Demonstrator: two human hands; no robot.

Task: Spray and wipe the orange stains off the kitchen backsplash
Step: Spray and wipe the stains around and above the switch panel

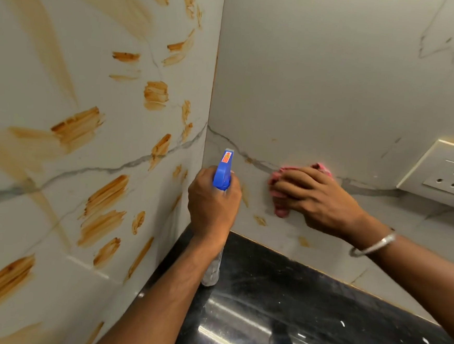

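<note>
Wiping step: right hand (313, 197), fingers flat, presses a pink cloth (321, 167) to the backsplash (336, 85) above the bench's (266, 278) back edge. Left hand (212, 200) grips the spray bottle (223, 171) at the corner; nearby orange stains (104, 194) probably need spraying next.

Home kitchen corner: marble-look tiled backsplash (323, 71), glossy black worktop (305, 300), wall socket (448, 177) just above it.
</note>
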